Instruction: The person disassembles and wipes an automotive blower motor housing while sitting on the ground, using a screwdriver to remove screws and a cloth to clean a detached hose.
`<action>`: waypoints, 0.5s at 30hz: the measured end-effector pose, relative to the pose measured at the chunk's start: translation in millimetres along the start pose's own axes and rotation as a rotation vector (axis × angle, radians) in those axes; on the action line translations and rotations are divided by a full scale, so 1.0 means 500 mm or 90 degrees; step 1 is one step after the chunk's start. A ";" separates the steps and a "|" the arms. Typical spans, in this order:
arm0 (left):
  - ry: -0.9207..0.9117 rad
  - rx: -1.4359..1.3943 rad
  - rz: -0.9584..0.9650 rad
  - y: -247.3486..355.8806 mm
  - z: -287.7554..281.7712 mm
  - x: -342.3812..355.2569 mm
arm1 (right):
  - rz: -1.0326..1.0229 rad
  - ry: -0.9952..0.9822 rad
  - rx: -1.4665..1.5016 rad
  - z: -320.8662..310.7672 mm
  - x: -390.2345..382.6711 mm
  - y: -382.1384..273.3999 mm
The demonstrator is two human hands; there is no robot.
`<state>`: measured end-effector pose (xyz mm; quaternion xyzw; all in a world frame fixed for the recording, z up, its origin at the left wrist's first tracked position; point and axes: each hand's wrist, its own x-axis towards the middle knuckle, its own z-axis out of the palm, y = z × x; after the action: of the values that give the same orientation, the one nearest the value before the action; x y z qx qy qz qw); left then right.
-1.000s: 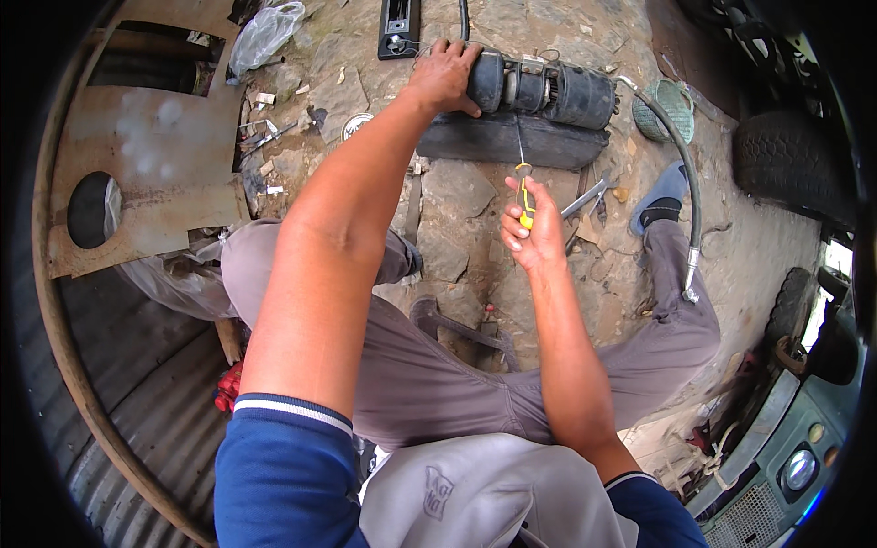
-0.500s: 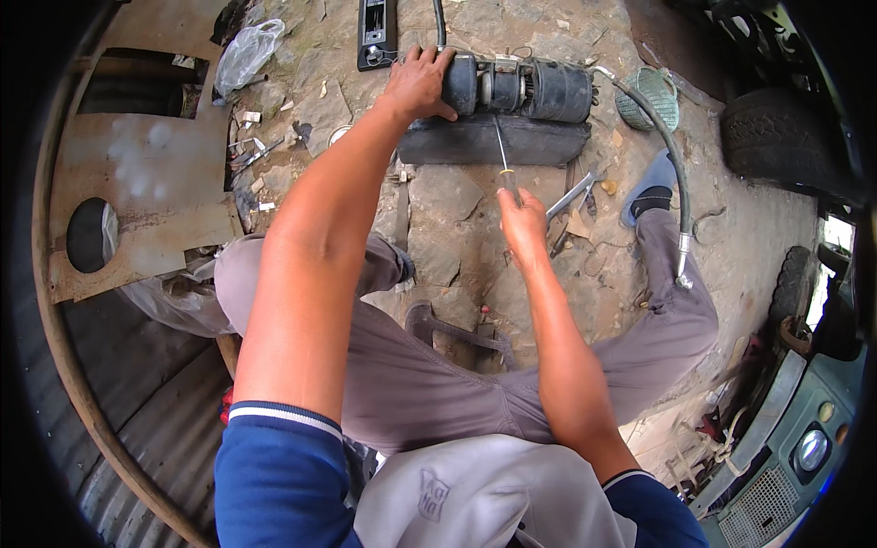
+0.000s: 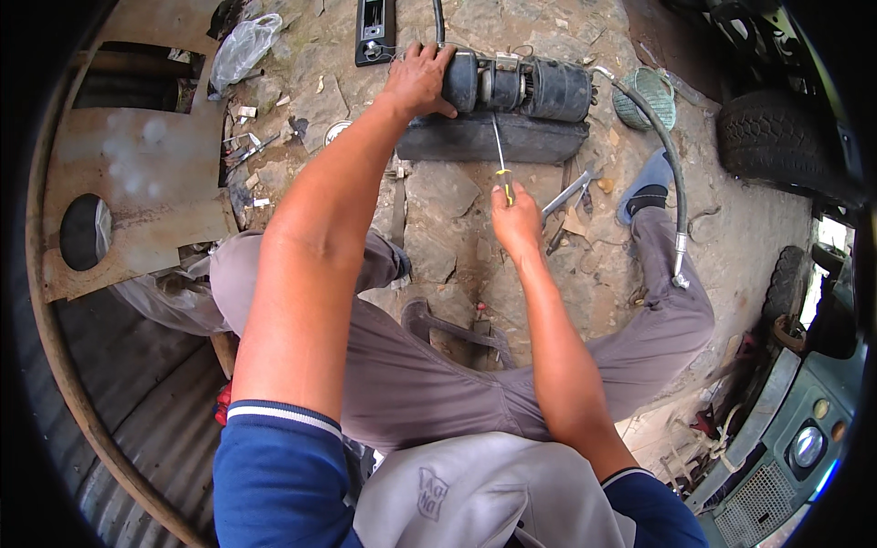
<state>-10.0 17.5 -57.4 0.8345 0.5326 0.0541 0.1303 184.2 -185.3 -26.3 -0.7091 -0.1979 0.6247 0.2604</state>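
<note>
A dark cylindrical motor unit (image 3: 525, 87) lies across a black rubber block (image 3: 493, 139) on the stony ground. My left hand (image 3: 418, 80) grips the motor's left end. My right hand (image 3: 514, 217) is closed around the yellow handle of a screwdriver (image 3: 500, 151), whose shaft points up and its tip touches the motor's underside near the middle. I sit on the ground with my legs spread either side of the work.
Wrenches (image 3: 568, 194) lie just right of my right hand. A black hose (image 3: 674, 196) curves past my right foot. A tyre (image 3: 772, 137) and a vehicle front (image 3: 795, 447) are at right. Metal sheet (image 3: 137, 192), plastic bag (image 3: 239, 50), small parts at left.
My right hand has pushed the screwdriver forward, from held clear of the motor to its tip touching the motor. My left hand has kept its hold on the motor's end.
</note>
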 end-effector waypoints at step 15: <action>-0.028 -0.012 -0.018 0.004 -0.010 0.003 | 0.030 -0.032 0.093 0.015 -0.003 -0.018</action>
<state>-9.0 18.8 -52.1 0.8266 0.5408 0.0391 0.1506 176.8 -178.0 -20.2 -0.6770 -0.1413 0.6608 0.2916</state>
